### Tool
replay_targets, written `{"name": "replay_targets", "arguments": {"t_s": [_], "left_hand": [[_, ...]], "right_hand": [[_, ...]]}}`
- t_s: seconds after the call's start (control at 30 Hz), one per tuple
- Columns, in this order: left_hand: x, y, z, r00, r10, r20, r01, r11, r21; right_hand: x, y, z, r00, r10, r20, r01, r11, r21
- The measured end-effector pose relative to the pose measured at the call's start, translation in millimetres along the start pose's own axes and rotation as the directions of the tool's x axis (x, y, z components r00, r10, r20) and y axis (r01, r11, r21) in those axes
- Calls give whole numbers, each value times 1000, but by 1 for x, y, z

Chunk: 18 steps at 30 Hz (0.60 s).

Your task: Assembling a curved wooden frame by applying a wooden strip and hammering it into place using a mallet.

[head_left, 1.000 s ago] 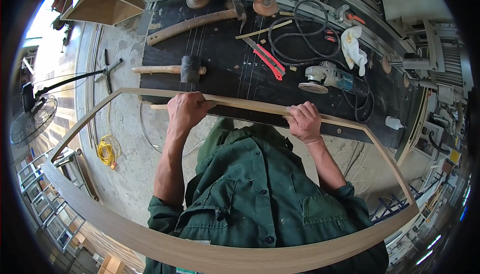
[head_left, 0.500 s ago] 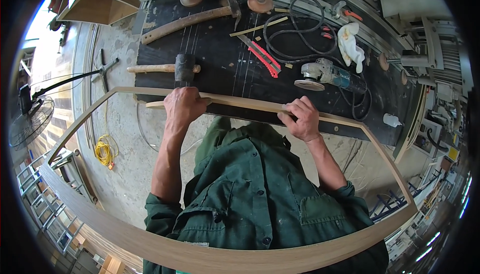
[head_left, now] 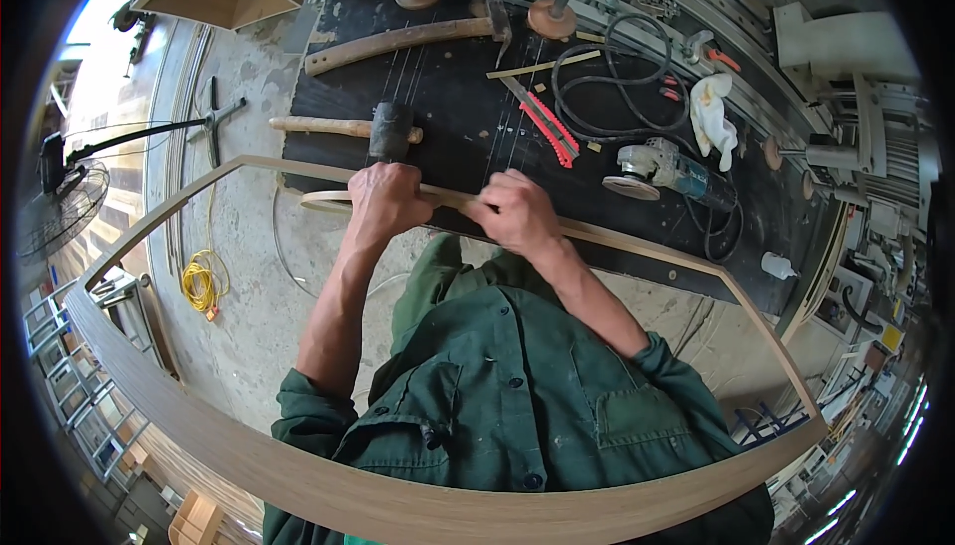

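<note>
A large wooden frame of thin, light boards surrounds my body, its far rail crossing the near edge of the black-topped bench. My left hand is closed on that rail, knuckles up, just in front of the rubber mallet. Close beside it on the right, my right hand is also closed on the rail; its fingertips are slightly blurred. A thin curved pale strip shows just left of my left hand; what its other end joins is hidden. The frame's wide near board passes in front of my torso.
On the black bench lie a hammer, a red utility knife, an angle grinder with a looped cord, a white cloth and a small white bottle. A yellow cord and a fan are at left.
My right hand has slid left along the rail toward my left hand. The left hand keeps its hold. The bench and its tools appear shifted slightly right in the view.
</note>
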<state>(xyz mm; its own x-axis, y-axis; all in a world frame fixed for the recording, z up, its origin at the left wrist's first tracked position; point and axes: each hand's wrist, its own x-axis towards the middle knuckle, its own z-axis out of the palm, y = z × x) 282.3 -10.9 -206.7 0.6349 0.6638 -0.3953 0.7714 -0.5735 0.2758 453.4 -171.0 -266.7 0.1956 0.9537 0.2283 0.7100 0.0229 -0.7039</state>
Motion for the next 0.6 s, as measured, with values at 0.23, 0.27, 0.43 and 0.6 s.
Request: {"name": "replay_targets", "arguments": {"t_s": [0.23, 0.27, 0.43, 0.6], "left_hand": [[2, -9, -3, 999, -31, -13, 31, 999, -7], [2, -9, -4, 999, -28, -15, 28, 1000, -7], [0, -1, -15, 997, -74, 31, 74, 997, 3], [2, -14, -4, 999, -50, -14, 50, 999, 12]], "right_hand": [[18, -18, 7, 992, 125, -7, -125, 992, 8], [9, -14, -2, 988, 156, -6, -156, 988, -13], [-65, 17, -78, 967, 253, -36, -256, 955, -148], [-131, 46, -158, 906, 419, -58, -416, 857, -304]]}}
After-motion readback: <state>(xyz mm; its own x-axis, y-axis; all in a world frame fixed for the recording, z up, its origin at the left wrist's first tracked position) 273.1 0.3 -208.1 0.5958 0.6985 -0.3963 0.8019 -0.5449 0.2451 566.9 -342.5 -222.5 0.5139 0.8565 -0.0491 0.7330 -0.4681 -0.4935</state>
